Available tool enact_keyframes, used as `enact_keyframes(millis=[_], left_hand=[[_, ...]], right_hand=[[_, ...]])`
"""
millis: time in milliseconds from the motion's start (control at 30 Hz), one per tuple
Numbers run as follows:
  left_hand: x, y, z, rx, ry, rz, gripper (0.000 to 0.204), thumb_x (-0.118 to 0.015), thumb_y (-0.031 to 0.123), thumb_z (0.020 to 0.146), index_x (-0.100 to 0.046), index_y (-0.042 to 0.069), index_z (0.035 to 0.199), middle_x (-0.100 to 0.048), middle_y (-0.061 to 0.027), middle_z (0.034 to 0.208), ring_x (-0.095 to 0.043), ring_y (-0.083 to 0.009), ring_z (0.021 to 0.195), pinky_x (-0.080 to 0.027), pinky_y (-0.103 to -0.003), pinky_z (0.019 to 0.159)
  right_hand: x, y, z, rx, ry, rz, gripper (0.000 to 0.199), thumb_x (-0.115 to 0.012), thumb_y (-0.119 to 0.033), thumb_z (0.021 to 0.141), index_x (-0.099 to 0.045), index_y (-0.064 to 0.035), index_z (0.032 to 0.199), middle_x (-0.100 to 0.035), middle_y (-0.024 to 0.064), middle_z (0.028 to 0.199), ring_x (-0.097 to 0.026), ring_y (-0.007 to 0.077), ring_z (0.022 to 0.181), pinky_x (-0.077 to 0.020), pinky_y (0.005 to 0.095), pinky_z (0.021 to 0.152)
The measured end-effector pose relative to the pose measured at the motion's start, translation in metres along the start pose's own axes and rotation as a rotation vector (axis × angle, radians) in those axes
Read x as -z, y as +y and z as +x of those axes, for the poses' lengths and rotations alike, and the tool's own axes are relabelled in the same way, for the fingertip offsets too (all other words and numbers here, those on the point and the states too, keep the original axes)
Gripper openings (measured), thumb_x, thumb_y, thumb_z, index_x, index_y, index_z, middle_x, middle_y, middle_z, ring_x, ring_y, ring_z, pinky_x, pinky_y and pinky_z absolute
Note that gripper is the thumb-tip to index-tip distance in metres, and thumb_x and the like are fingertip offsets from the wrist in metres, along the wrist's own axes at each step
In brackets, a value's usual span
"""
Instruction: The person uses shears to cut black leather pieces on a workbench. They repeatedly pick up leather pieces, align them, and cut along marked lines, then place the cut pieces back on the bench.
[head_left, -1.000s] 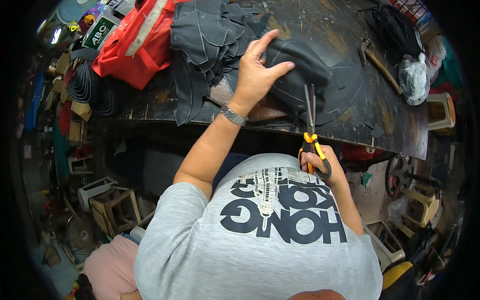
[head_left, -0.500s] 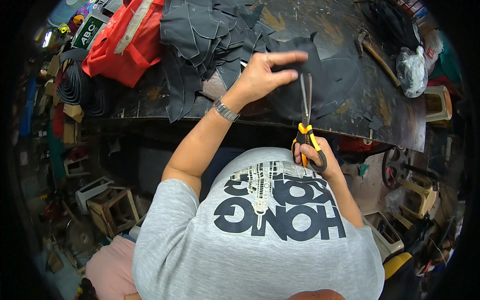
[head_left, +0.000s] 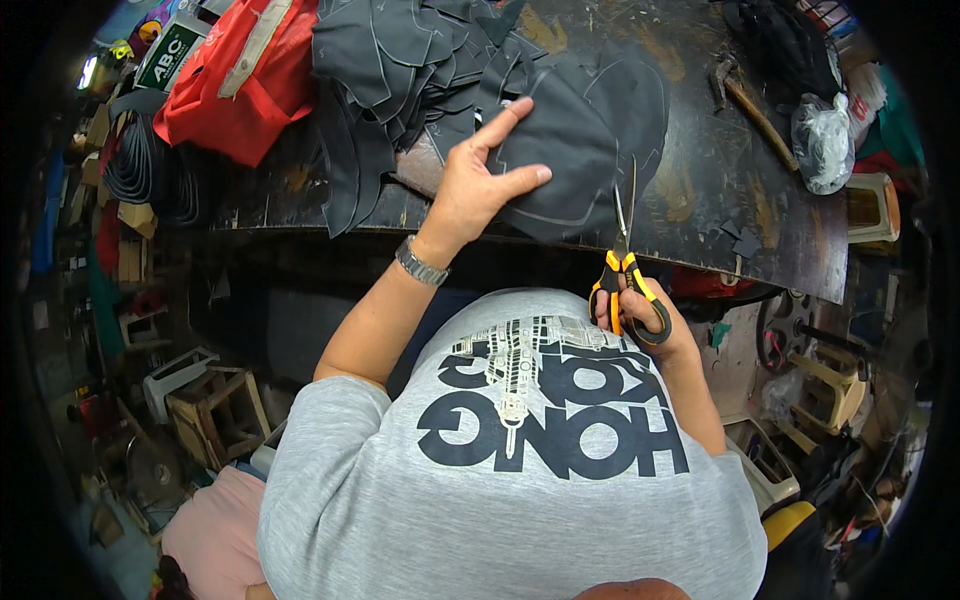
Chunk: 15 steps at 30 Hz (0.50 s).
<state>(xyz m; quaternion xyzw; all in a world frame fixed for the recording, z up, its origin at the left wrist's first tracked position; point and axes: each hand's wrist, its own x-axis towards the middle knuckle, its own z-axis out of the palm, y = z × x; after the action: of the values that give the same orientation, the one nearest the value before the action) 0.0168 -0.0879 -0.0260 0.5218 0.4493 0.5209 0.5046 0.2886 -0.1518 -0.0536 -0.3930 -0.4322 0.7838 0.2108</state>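
My left hand (head_left: 480,185) lies flat with spread fingers on a dark grey fabric piece (head_left: 580,150) marked with chalk lines, at the near edge of the black worktable (head_left: 740,220). A metal watch sits on that wrist. My right hand (head_left: 640,320) grips scissors with orange and black handles (head_left: 625,270); the blades point up into the fabric's right edge. A pile of cut dark grey fabric pieces (head_left: 400,60) lies just left of my left hand.
A red bag (head_left: 230,90) sits at the table's far left. A hammer (head_left: 750,100) and a knotted plastic bag (head_left: 825,140) lie at the right. Wooden stools (head_left: 215,410) and clutter crowd the floor to the left; plastic stools (head_left: 830,380) stand to the right.
My left hand has shifted on the fabric and now presses it flat with fingers spread. The scissors have stayed upright at the fabric's edge.
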Motion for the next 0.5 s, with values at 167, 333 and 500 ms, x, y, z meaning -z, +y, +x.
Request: enact_keyframes(millis=[167, 333, 500], left_hand=[[0.006, 0.006, -0.02, -0.074, 0.016, 0.125, 0.06, -0.077, 0.003, 0.076, -0.056, 0.0, 0.132, -0.059, -0.0094, 0.131, -0.054, -0.0155, 0.119, -0.037, -0.028, 0.105], [0.031, 0.017, -0.03, 0.009, 0.049, 0.125, 0.041, -0.075, 0.003, 0.078, -0.066, 0.001, 0.118, -0.068, -0.0063, 0.113, -0.061, -0.0121, 0.102, -0.047, -0.026, 0.093], [0.052, 0.024, -0.03, 0.046, -0.104, 0.251, 0.032, -0.076, 0.004, 0.078, -0.07, 0.001, 0.11, -0.07, -0.0061, 0.105, -0.063, -0.011, 0.097, -0.048, -0.024, 0.09]], right_hand=[[0.006, -0.009, 0.006, -0.077, -0.08, -0.103, 0.06, -0.067, -0.058, 0.075, -0.064, 0.0008, 0.086, -0.062, 0.006, 0.074, -0.058, 0.013, 0.064, -0.0433, 0.0225, 0.058], [0.0, -0.01, 0.01, -0.039, -0.11, -0.107, 0.057, -0.067, -0.056, 0.075, -0.065, 0.0003, 0.084, -0.061, 0.0052, 0.073, -0.057, 0.0129, 0.065, -0.0432, 0.0236, 0.06], [-0.01, -0.013, 0.017, -0.039, -0.138, -0.097, 0.045, -0.067, -0.046, 0.08, -0.064, -0.0011, 0.08, -0.061, 0.0039, 0.07, -0.056, 0.0115, 0.064, -0.0438, 0.0241, 0.061]])
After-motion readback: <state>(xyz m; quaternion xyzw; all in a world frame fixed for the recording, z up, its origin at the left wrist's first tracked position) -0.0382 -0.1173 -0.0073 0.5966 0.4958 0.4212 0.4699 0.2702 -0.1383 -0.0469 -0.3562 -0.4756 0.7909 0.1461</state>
